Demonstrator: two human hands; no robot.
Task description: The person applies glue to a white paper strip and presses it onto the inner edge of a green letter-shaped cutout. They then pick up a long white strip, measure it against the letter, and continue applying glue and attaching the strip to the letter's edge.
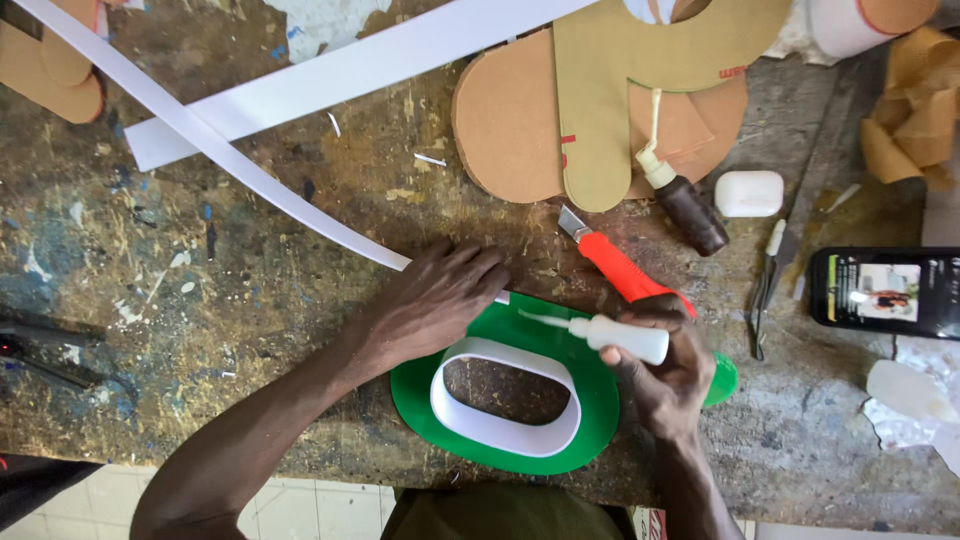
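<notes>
1. Green flat ring (600,420) lying on the table, right under and between both hands, near the table's front edge.
2. White loop (505,432) standing on its edge on the green ring, around the hole, just below the left hand and beside the right hand.
3. Long white strip (230,160) running from the top left corner down to the left hand, going under the fingers there.
4. Left hand (435,300) spread flat and open, fingers pressing down on the white strip and the top of the green ring.
5. Right hand (665,375) curled tight around a small white glue bottle (625,338), thin tip pointing left toward the left hand.
6. Red knife (620,265) with a shiny blade, lying just above the right hand, tail end hidden behind it.
7. Smooth, bendy white strip; shiny, flat green ring; rough, scratched wooden table (200,330) with paint spots.
8. Brown cardboard shapes (520,120) at the top, round at the edges, with a dark brown bottle (695,210) lying beside them.
9. Black phone (885,292) at the far right, well apart from the hands.
</notes>
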